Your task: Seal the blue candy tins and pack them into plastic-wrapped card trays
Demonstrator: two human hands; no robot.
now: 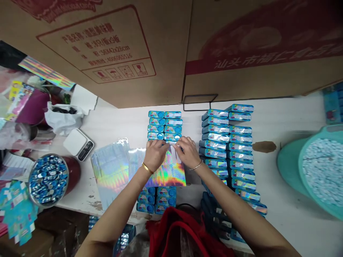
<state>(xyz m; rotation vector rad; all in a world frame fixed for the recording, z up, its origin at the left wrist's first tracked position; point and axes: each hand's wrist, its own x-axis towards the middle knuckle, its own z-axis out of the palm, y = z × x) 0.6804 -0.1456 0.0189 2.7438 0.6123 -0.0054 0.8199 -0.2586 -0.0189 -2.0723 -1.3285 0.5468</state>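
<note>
Two bare hands worked above a white table [191, 125]. The left hand [155, 155], with a gold bangle [147, 168] at the wrist, and the right hand [188, 152], with a thin bracelet [196, 165], met at the far edge of a shiny rainbow sheet [170, 175]. Their fingers were bent, the fingertips almost together; whether they were clamped on the sheet, I could not tell.

The sheet lay midway between the table's left and right sides. Blue packs [156, 122] stood in two columns beyond it, towards the far edge, and near packs [166, 200] in two more towards the near edge. More sheets [109, 171] lay left of it. Right of the right hand ran long rows of packs [240, 147].

A carton [160, 71] rose along the far edge. Towards the left edge were a scale [77, 142] and a pot [75, 171] of blue pieces [49, 178]; towards the right, a green tub [291, 160] of white pieces [324, 171].
</note>
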